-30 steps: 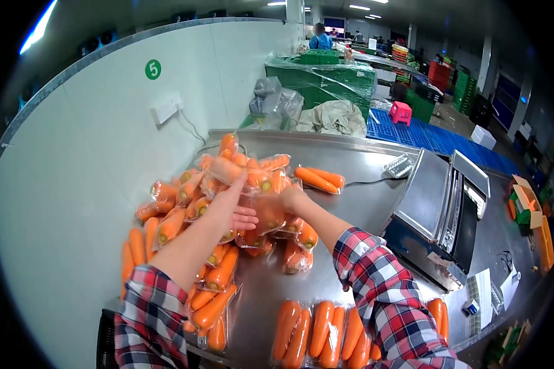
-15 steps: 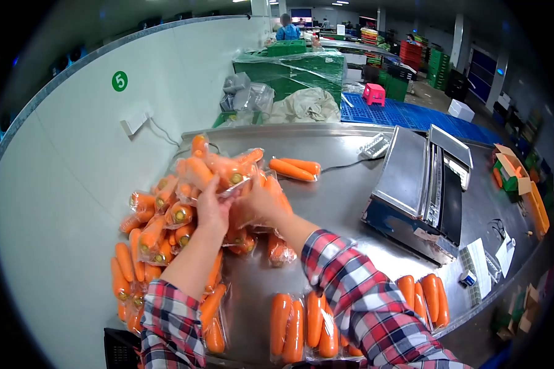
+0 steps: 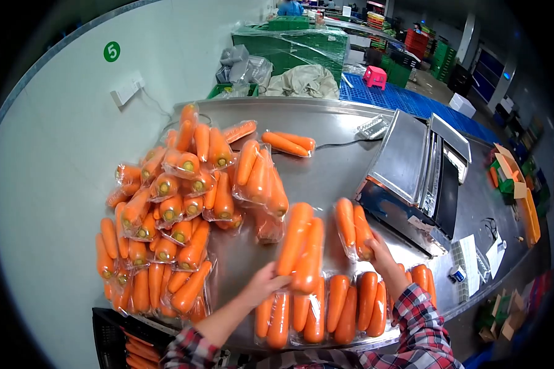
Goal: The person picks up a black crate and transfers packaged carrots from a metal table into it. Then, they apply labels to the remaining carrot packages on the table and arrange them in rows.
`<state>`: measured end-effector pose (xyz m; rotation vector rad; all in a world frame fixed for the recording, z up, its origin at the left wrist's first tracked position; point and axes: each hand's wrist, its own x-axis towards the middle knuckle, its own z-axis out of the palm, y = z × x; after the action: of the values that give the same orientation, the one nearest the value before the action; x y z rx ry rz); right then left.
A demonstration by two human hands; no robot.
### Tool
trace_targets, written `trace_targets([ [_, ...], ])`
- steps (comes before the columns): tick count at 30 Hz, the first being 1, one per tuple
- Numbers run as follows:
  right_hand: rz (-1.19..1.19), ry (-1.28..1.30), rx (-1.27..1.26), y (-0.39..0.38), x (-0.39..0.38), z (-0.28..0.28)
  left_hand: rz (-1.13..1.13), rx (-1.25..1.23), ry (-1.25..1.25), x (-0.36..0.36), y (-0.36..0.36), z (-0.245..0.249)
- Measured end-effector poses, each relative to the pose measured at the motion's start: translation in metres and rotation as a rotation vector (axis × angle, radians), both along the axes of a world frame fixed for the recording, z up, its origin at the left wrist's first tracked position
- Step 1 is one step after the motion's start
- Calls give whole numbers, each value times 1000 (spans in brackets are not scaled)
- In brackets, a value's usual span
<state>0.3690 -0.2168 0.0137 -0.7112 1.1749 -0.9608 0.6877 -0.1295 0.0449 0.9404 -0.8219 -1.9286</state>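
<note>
Two carrot bags (image 3: 301,246) (clear), left grip (image 3: 266,284), right grip (image 3: 378,255)

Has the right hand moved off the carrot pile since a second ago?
Yes. The right hand came back toward the near edge, now beside the scale, gripping a carrot pack.

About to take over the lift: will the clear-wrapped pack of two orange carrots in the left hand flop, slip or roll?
Probably stiff: the clear-wrapped pack of two orange carrots juts up from the left hand without sagging. Its glossy film looks slippery. Two carrots side by side should lie flat on the steel table, not roll.
</note>
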Motion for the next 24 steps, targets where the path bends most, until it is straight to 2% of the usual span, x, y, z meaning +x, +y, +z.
trace_targets([
  [2,-87,74,46,15,-19,-23,-120,-39,7,-27,-20,-53],
  [5,-60,288,56,19,-24,-16,-5,-51,-55,-66,-43,-86],
  [7,52,1110,-507,8,-29,-18,-52,-173,-394,-72,-61,-99],
  [8,111,1507,-801,2,-20,-2,-79,-232,-566,-71,-68,-89],
  [9,58,1255,-833,-10,-7,17,-41,-295,-667,-69,-73,-80],
  [11,109,662,-561,-39,38,39,253,-465,-828,-52,-85,-86],
  [12,197,594,-558,-63,58,28,398,-552,-905,-41,-89,-88],
  [13,244,379,-452,-73,93,44,520,-541,-882,-26,-90,-81],
  [14,354,367,-428,-90,125,56,644,-530,-854,-9,-90,-74],
  [15,372,345,-325,-102,157,71,759,-589,-1046,8,-88,-77],
  [16,393,324,-285,-125,184,62,874,-644,-1237,23,-86,-83],
  [17,449,369,-224,-142,205,67,820,-555,-1258,36,-83,-92],
  [18,482,354,-303,-143,222,86,761,-464,-1278,45,-80,-101],
  [19,493,396,-368,-153,239,85,621,-241,-1215,47,-76,-92],
  [21,488,542,-486,-179,264,63,523,-249,-949,53,-86,-113],
  [23,454,551,-348,-165,265,87,250,-118,-538,67,-118,-154],
  [24,438,550,-283,-161,267,94,388,-330,-609,50,-129,-129],
])
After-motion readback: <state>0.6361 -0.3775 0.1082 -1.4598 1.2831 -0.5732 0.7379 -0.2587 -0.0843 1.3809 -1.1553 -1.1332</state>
